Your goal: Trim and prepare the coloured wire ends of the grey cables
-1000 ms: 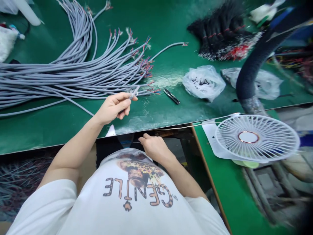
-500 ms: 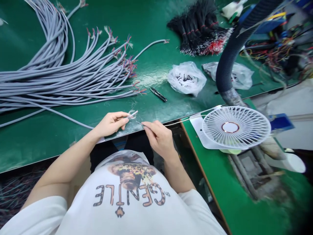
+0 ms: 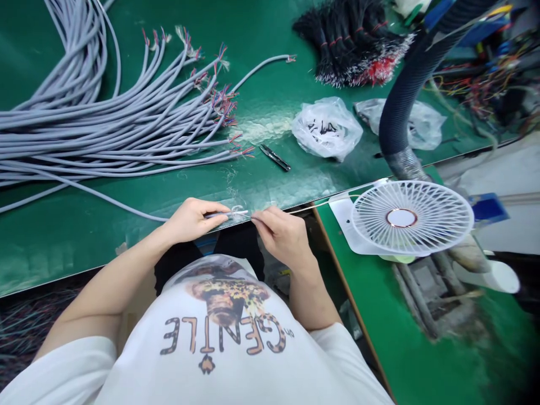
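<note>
My left hand (image 3: 194, 219) is closed around a grey cable (image 3: 147, 216) close to its stripped end. Pale loose threads (image 3: 238, 210) curl about that end, just beyond the fingertips. Facing it from the right, my right hand (image 3: 283, 233) is pinched shut near the cable's tip. What its fingers hold is too fine to make out. A thin white cord (image 3: 310, 207) runs from behind this hand towards the fan. Black thread snips (image 3: 275, 158) lie on the green table (image 3: 177, 188) beyond my hands.
Many grey cables (image 3: 126, 135) with stripped coloured ends cover the left. Farther back are a plastic bag (image 3: 327, 129) of small black parts and bundled black wires (image 3: 350, 42). On the right stand a white fan (image 3: 411, 219) and a dark flexible hose (image 3: 399, 124).
My left hand has turned the cable end, which now points right instead of up. The right hand has shifted slightly right and remains pinched. The view has moved a little.
</note>
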Available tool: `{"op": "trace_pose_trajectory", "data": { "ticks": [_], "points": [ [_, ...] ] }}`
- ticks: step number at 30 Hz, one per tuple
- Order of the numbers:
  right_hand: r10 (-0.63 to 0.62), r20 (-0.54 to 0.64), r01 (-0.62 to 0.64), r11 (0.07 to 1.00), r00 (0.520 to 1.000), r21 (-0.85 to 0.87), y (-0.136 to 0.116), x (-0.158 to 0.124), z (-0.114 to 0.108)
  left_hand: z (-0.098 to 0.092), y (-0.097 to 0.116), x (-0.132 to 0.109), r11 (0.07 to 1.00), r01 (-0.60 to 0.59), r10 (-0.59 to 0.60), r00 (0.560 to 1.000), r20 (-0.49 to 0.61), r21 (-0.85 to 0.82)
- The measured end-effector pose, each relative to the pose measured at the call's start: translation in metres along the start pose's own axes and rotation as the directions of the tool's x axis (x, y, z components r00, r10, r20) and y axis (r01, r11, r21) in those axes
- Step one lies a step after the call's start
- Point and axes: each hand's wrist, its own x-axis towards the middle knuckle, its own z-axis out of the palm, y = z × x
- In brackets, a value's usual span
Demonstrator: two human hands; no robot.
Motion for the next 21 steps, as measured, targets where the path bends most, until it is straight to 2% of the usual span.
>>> {"op": "trace_pose_trajectory", "data": {
  "ticks": [9,21],
  "points": [
    [-0.007,0.065,0.006,1.0,0.998,0.015,0.005,-0.005,0.01,0.003,-0.006,0.0,0.988,-0.133,0.131,0.991,0.032,0.076],
    [-0.021,0.044,0.017,0.995,0.999,0.095,0.011,-0.004,0.014,0.001,-0.004,0.001,0.989,-0.127,0.123,0.991,0.055,0.074]
  ]
}}
